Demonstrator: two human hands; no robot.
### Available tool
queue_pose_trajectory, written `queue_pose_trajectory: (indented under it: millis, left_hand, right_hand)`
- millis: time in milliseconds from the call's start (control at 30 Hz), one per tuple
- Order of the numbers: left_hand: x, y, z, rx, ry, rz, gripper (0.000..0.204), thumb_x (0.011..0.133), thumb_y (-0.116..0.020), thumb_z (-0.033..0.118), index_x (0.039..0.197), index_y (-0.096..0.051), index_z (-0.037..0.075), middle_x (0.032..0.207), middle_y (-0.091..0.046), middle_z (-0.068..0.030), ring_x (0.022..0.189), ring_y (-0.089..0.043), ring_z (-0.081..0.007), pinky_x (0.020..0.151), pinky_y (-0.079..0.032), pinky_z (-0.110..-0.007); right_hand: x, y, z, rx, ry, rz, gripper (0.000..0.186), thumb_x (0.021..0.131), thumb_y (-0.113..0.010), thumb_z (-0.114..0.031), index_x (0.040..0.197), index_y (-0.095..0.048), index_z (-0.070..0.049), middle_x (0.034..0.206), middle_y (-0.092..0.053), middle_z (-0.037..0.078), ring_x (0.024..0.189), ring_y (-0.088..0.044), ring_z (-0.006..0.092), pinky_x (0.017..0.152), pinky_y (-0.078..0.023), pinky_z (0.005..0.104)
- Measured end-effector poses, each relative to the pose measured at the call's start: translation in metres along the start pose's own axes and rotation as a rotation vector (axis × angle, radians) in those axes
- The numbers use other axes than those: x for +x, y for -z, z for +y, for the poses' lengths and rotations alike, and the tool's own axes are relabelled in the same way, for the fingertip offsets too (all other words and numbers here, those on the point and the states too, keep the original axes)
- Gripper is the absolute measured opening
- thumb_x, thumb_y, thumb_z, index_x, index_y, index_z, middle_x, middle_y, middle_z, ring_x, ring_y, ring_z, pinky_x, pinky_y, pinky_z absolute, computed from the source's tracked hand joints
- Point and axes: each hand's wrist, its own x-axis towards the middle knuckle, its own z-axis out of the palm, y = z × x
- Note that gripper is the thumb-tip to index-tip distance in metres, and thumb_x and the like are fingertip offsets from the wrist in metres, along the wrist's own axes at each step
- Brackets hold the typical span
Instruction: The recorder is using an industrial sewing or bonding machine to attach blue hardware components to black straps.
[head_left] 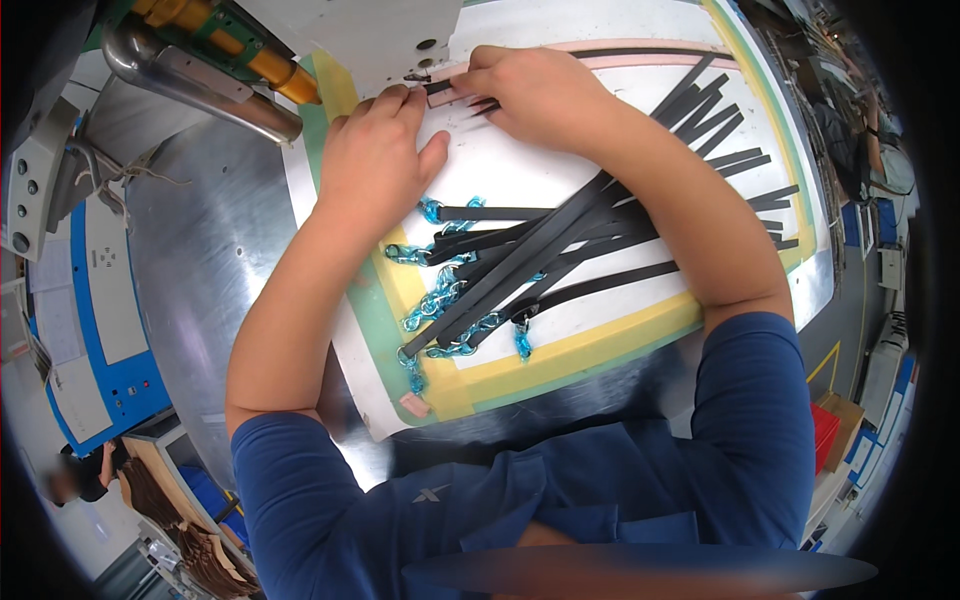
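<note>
A narrow black strap [640,52] lies in a long pink-edged slot at the far side of a white board [520,165]. Over the strap's left end my left hand [380,150] is bent, its fingertips pressed together on it and the thumb apart. Close by on the right, my right hand [545,100] pinches the same strap; a thin dark pointed piece shows under its fingers, too blurred to name. Nearer me, a crossed pile of black straps [545,250] lies on the board under my right forearm. Blue-wrapped metal chain pieces [440,295] hang at their left ends.
Yellow and green tape [560,355] borders the board on a shiny metal table [190,250]. At the upper left a metal tube and brass-coloured cylinder [235,90] reach over the board. A blue-and-white control panel [110,320] stands left. A person [90,470] is at the lower left.
</note>
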Motion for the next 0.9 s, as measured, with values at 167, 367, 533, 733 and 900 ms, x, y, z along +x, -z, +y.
queue_pose_trajectory:
  millis: [167, 367, 533, 733, 900]
  left_hand:
    - [0.0002, -0.0019, 0.0011, 0.019, 0.002, 0.014, 0.051, 0.094, -0.067, 0.035, 0.132, -0.067, 0.002, 0.131, -0.067, -0.0153, 0.114, -0.066, -0.0346, 0.099, -0.051, -0.046]
    - [0.0018, -0.0021, 0.0011, 0.03, -0.001, 0.014, 0.052, 0.093, -0.068, 0.035, 0.132, -0.067, 0.002, 0.131, -0.067, -0.0135, 0.114, -0.067, -0.0322, 0.098, -0.052, -0.045]
    - [0.0001, -0.0028, -0.0002, 0.021, -0.011, 0.032, 0.052, 0.092, -0.068, 0.035, 0.133, -0.067, 0.002, 0.131, -0.067, -0.0131, 0.114, -0.067, -0.0314, 0.098, -0.052, -0.045]
    - [0.0003, -0.0036, 0.0005, 0.03, -0.015, 0.032, 0.052, 0.092, -0.068, 0.035, 0.131, -0.067, 0.001, 0.131, -0.067, -0.014, 0.113, -0.067, -0.0318, 0.098, -0.052, -0.045]
    - [0.0015, -0.0041, 0.0026, 0.041, -0.001, 0.03, 0.051, 0.092, -0.068, 0.035, 0.13, -0.068, 0.001, 0.13, -0.067, -0.0146, 0.111, -0.068, -0.0335, 0.096, -0.053, -0.045]
  right_hand:
    - [-0.0003, 0.0009, -0.0033, -0.003, -0.006, -0.01, 0.043, 0.083, -0.066, -0.005, 0.125, -0.074, -0.013, 0.113, -0.069, 0.007, 0.098, -0.07, 0.0313, 0.085, -0.056, 0.0436]
    - [0.0, -0.004, -0.0009, -0.008, -0.003, 0.011, 0.041, 0.084, -0.068, -0.007, 0.124, -0.074, -0.013, 0.112, -0.069, 0.007, 0.097, -0.07, 0.0315, 0.084, -0.056, 0.0442]
    - [-0.001, -0.0021, -0.0025, -0.053, 0.013, 0.009, 0.03, 0.089, -0.067, -0.014, 0.118, -0.074, -0.012, 0.107, -0.067, 0.007, 0.098, -0.071, 0.0294, 0.082, -0.059, 0.0437]
    - [-0.0011, -0.0042, -0.0023, -0.063, 0.016, 0.021, 0.031, 0.09, -0.067, -0.013, 0.12, -0.074, -0.012, 0.108, -0.067, 0.007, 0.099, -0.071, 0.029, 0.082, -0.059, 0.0433]
    - [-0.0003, -0.0065, -0.0037, -0.037, 0.007, 0.035, 0.038, 0.085, -0.065, -0.007, 0.122, -0.074, -0.011, 0.111, -0.069, 0.008, 0.096, -0.071, 0.032, 0.085, -0.057, 0.0433]
